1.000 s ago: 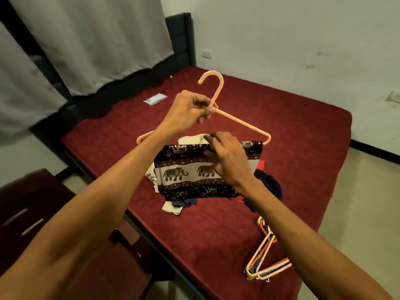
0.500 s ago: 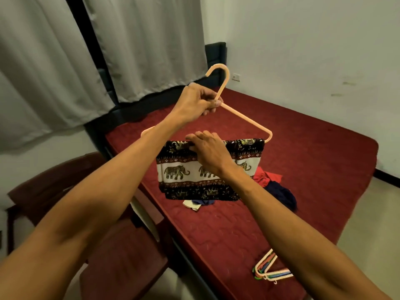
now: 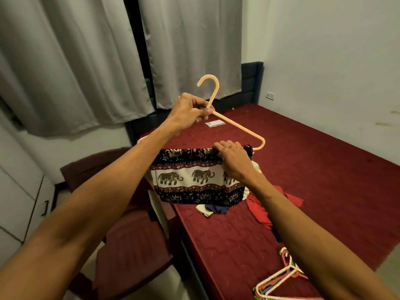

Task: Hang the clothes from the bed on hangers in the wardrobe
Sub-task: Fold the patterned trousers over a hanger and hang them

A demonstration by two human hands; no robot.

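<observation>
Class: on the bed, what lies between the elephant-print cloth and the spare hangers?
In the head view, a crumpled red garment and a dark garment beside it, then bare bed.

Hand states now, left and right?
Left hand: grips the peach hanger by its neck.
Right hand: fingers curled over the elephant-print cloth at the bar.

Smooth peach plastic hanger (image 3: 238,126), soft printed cloth garment (image 3: 194,176) (elephant pattern), matt quilted red bedcover (image 3: 324,169), pleated grey fabric curtains (image 3: 65,61)
</observation>
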